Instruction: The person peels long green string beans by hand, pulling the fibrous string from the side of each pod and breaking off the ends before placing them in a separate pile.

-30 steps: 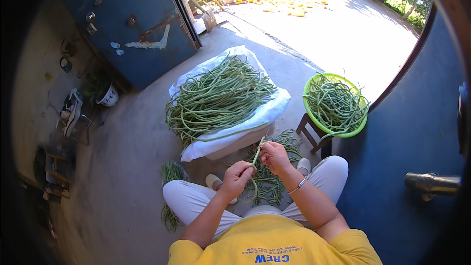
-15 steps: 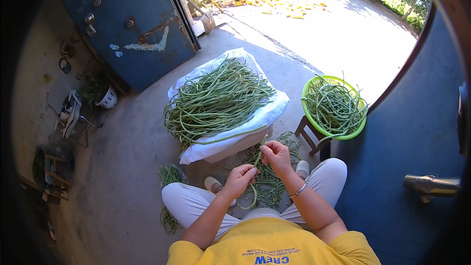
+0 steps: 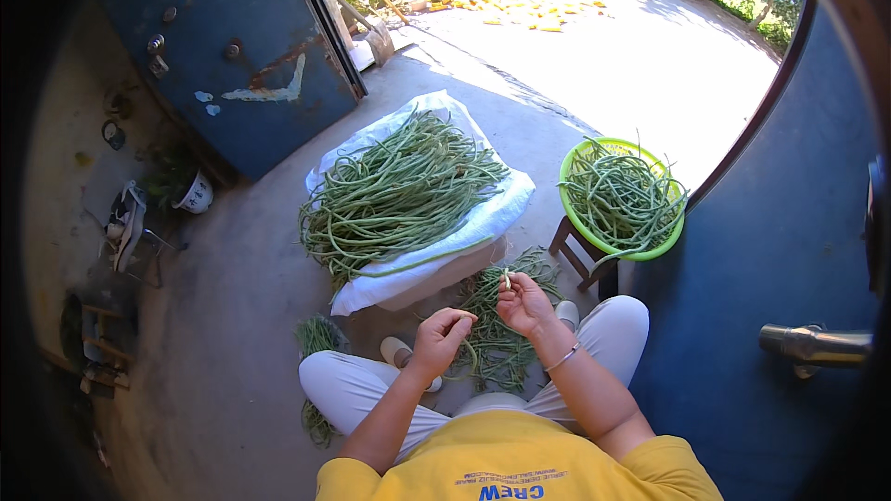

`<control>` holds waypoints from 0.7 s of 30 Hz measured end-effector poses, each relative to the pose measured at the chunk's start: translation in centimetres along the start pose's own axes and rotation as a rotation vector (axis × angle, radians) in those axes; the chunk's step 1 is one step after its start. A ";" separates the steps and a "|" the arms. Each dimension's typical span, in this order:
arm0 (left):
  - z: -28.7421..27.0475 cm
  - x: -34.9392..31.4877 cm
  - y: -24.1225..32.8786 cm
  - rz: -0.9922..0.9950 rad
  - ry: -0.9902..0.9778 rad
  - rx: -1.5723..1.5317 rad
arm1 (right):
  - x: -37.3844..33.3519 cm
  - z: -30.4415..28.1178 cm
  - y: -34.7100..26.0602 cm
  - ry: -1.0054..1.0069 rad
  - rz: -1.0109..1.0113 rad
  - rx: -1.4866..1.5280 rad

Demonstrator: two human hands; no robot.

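Harsh sunlight bleaches the yard (image 3: pixel 650 70), the left wall (image 3: pixel 79 111) sits dim, and fisheye corners blacken.

Both forearms angle inward here, the left forearm (image 3: pixel 394 408) aiming at about 1 o'clock, the right forearm (image 3: pixel 594 385) at roughly 11. Left hand (image 3: pixel 441 339) is curled up, thumb and index pinched toward 3 o'clock. Right hand (image 3: pixel 526 304) sits at like 2 o'clock from it, slightly apart, fingertips pinched toward 11. Knees are bent and spread, left knee (image 3: pixel 325 378) around 10, right knee (image 3: pixel 626 323) around 2.
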State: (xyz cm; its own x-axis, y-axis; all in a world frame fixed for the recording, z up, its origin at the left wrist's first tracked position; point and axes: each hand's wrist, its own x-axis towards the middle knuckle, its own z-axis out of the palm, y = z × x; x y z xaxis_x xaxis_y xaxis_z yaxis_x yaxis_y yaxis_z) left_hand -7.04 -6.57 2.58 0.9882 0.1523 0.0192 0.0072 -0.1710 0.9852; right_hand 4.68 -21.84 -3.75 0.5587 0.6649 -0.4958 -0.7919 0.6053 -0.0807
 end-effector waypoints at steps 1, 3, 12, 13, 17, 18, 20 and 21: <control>0.2 0.0 0.0 -0.089 0.019 -0.076 | -0.1 -0.1 -0.2 0.001 0.001 0.000; 0.0 0.3 0.0 -0.220 0.036 -0.276 | -0.1 0.1 -0.4 -0.001 -0.019 -0.020; -1.7 1.3 -0.2 -0.304 0.157 -0.685 | -1.0 1.9 -7.1 -0.179 -0.118 0.050; -1.7 1.3 -0.2 -0.298 0.156 -0.679 | -1.1 2.1 -7.3 -0.201 -0.103 0.080; -1.6 1.2 -0.4 -0.306 0.132 -0.697 | -1.6 2.9 -6.0 -0.156 -0.111 0.075; -1.5 1.2 -0.3 -0.311 0.131 -0.694 | -1.6 2.9 -5.8 -0.122 -0.120 0.058; -1.7 1.2 0.0 -0.311 0.141 -0.690 | -1.0 2.5 -6.6 -0.117 -0.139 0.022; -1.7 1.2 0.1 -0.309 0.147 -0.693 | -0.9 2.5 -8.0 -0.113 -0.225 0.006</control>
State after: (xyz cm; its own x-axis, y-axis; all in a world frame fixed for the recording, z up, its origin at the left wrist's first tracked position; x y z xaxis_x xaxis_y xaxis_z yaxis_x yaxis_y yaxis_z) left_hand -6.13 -4.73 3.04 0.9259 0.2299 -0.2997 0.1343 0.5413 0.8300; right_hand 11.09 -26.16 -0.49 0.7448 0.5579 -0.3660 -0.6434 0.7458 -0.1726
